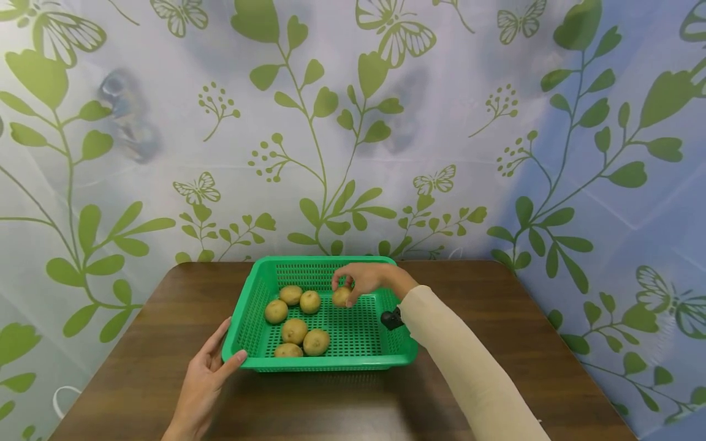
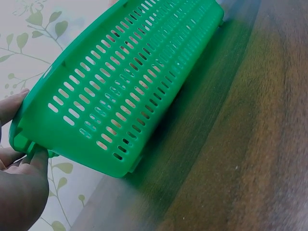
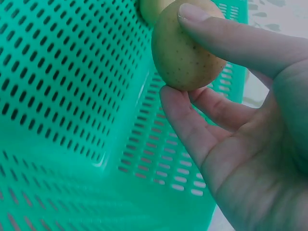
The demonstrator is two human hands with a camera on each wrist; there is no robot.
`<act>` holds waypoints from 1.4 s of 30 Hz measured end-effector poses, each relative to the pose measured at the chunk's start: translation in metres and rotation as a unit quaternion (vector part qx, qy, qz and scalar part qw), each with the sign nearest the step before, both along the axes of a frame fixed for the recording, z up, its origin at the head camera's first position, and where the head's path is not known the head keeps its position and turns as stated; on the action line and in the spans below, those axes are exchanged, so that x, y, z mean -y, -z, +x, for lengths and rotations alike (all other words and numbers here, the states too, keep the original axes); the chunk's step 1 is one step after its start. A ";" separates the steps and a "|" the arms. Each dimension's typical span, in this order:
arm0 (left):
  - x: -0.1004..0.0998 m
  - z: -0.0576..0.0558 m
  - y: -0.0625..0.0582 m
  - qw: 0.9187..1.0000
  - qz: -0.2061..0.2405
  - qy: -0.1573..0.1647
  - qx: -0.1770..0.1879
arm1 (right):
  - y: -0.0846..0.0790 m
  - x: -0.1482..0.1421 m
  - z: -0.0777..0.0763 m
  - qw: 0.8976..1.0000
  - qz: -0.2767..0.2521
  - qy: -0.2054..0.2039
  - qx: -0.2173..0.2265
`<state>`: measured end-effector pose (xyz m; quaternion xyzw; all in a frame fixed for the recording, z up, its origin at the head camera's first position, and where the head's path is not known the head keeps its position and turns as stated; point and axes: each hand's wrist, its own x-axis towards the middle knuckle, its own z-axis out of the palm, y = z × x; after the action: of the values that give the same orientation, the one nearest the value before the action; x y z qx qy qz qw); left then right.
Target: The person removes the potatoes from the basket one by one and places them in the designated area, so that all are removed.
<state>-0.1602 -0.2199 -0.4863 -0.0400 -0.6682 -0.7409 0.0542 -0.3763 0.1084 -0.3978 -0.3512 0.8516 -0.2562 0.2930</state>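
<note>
A green plastic basket (image 1: 353, 361) with slotted walls stands on the table. My left hand (image 1: 205, 373) grips its near left corner, thumb over the rim and fingers beneath; the left wrist view shows those fingers (image 2: 41, 159) under the rim. Inside the basket, my right hand (image 1: 361, 278) pinches a potato (image 3: 187, 53) between thumb and fingertips. Several other potatoes lie in the basket's left half, among them one potato (image 1: 310, 301) nearest the held one and another potato (image 1: 317, 342) near the front wall.
The brown wooden table (image 1: 469, 343) extends on both sides of the basket. A patterned curtain (image 1: 353, 122) with green leaves and butterflies hangs behind it. A black wrist device (image 1: 392, 318) sits by the right sleeve. A white loop (image 1: 60, 401) shows at the table's left edge.
</note>
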 end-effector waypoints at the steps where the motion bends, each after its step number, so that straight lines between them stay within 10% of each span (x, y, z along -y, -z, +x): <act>1: 0.000 0.000 0.000 1.000 -0.001 0.000 0.001 | 0.000 -0.003 0.000 1.000 -0.001 0.006 0.003; 42: 0.000 0.002 -0.002 1.000 -0.006 -0.002 0.011 | -0.038 -0.097 -0.005 0.996 -0.043 0.060 -0.048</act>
<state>-0.1585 -0.2197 -0.4848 -0.0308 -0.6736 -0.7369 0.0474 -0.3816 0.2051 -0.3595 -0.3241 0.8724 -0.2921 0.2204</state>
